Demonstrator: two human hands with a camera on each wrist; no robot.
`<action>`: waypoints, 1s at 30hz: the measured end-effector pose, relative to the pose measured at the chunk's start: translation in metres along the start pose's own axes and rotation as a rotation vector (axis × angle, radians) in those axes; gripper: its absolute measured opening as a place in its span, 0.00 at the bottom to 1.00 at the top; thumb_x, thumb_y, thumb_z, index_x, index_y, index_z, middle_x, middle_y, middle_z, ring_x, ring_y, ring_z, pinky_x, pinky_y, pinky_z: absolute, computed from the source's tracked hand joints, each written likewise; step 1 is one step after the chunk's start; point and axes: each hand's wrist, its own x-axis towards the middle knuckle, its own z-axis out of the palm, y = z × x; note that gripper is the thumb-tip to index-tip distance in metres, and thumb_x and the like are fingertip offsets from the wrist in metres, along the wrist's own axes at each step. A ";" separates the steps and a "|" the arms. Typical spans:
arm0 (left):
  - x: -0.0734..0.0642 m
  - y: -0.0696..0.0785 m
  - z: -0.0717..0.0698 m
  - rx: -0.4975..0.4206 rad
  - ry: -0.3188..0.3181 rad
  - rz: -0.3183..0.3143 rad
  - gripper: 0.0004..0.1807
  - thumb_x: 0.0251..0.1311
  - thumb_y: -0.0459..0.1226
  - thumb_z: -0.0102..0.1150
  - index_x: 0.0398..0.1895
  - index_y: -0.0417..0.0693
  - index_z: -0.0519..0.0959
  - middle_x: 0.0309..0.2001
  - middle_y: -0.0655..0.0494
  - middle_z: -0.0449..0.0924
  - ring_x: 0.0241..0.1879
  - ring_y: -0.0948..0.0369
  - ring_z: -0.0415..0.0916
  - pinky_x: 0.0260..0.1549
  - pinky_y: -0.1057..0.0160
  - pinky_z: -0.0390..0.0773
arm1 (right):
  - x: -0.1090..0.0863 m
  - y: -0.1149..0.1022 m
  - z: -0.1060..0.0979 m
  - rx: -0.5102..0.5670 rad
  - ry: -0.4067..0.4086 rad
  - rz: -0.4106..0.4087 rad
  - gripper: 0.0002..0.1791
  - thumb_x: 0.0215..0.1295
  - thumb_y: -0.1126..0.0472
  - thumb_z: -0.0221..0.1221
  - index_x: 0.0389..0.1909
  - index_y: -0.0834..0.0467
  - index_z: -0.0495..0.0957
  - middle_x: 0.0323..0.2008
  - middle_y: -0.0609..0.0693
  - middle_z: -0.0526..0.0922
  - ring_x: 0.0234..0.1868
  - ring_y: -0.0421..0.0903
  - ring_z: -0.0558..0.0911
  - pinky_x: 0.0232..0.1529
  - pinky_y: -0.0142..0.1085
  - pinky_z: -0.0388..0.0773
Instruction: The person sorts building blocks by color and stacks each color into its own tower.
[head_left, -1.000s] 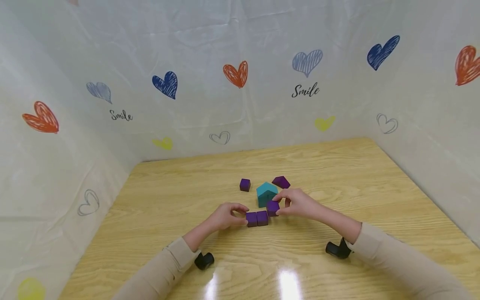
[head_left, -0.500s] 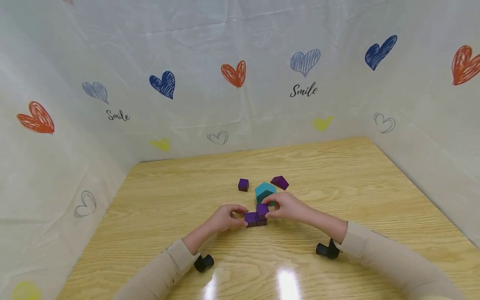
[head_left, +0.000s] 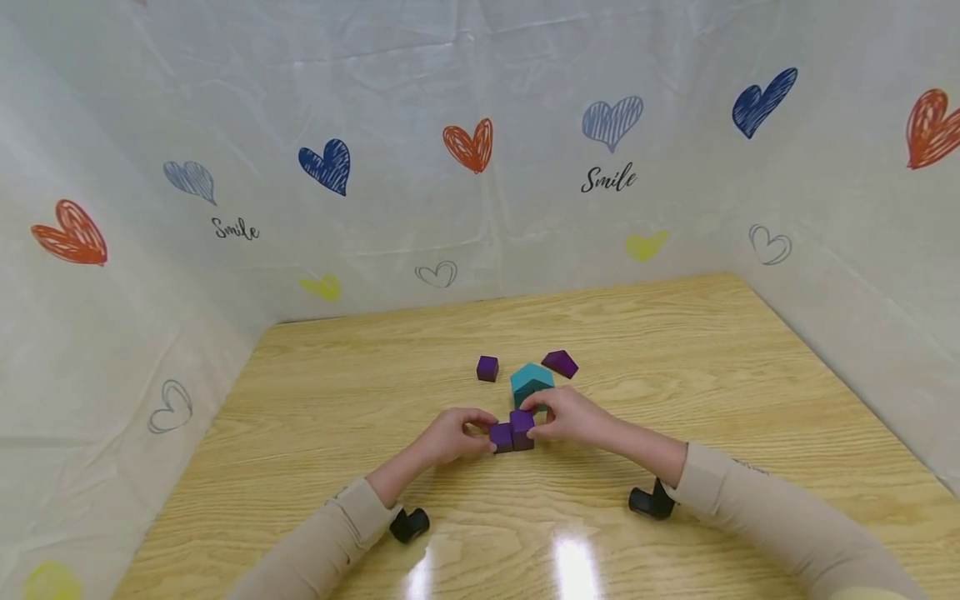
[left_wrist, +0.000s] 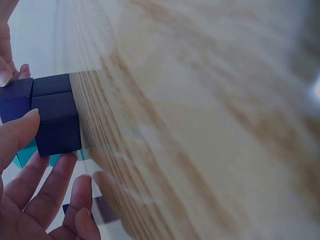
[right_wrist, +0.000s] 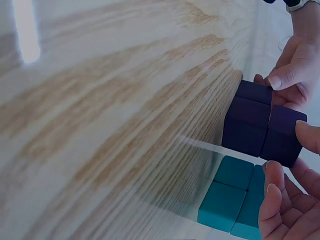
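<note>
Two purple cubes stand side by side on the table, with a third on top of the right one. My left hand holds the left cube between thumb and fingers. With thumb and fingertips my right hand pinches the upper cube, which sits on the lower right cube. In the right wrist view, a narrow gap separates the purple cubes from the teal blocks. These blocks stand just behind the cubes in the head view, partly hidden by my right hand.
Behind lie a single purple cube and a purple wedge-shaped block, left and right of the teal blocks. The wooden table meets a pale curtain printed with hearts. Black wrist cameras hang under both sleeves.
My right hand has carried its purple cube leftward and down onto the right one of the two cubes. My left hand has stayed at the left cube.
</note>
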 end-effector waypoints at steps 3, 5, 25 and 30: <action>-0.001 0.001 0.000 0.003 0.002 0.005 0.19 0.51 0.35 0.65 0.48 0.41 0.78 0.45 0.48 0.79 0.39 0.60 0.75 0.35 0.66 0.74 | -0.001 -0.001 0.000 0.006 -0.002 0.028 0.22 0.53 0.60 0.65 0.47 0.66 0.76 0.39 0.54 0.82 0.26 0.37 0.76 0.28 0.27 0.72; -0.001 0.001 0.000 0.012 0.004 0.008 0.19 0.51 0.35 0.65 0.48 0.41 0.78 0.45 0.48 0.79 0.40 0.59 0.75 0.35 0.66 0.74 | -0.001 -0.001 0.001 0.002 -0.004 0.055 0.24 0.52 0.59 0.66 0.48 0.66 0.75 0.39 0.55 0.82 0.31 0.42 0.79 0.30 0.29 0.74; -0.002 0.002 -0.002 0.013 0.014 -0.018 0.20 0.50 0.36 0.66 0.49 0.41 0.78 0.43 0.49 0.80 0.37 0.61 0.74 0.35 0.66 0.74 | -0.001 0.006 0.017 -0.039 -0.004 0.097 0.18 0.48 0.60 0.68 0.40 0.62 0.78 0.32 0.49 0.82 0.34 0.42 0.77 0.36 0.33 0.73; -0.001 0.001 -0.003 0.012 0.020 -0.007 0.21 0.50 0.37 0.66 0.49 0.42 0.78 0.43 0.50 0.80 0.38 0.60 0.75 0.36 0.65 0.74 | 0.000 0.006 0.018 -0.050 0.005 0.101 0.16 0.48 0.60 0.68 0.38 0.61 0.78 0.31 0.48 0.82 0.31 0.40 0.75 0.33 0.32 0.71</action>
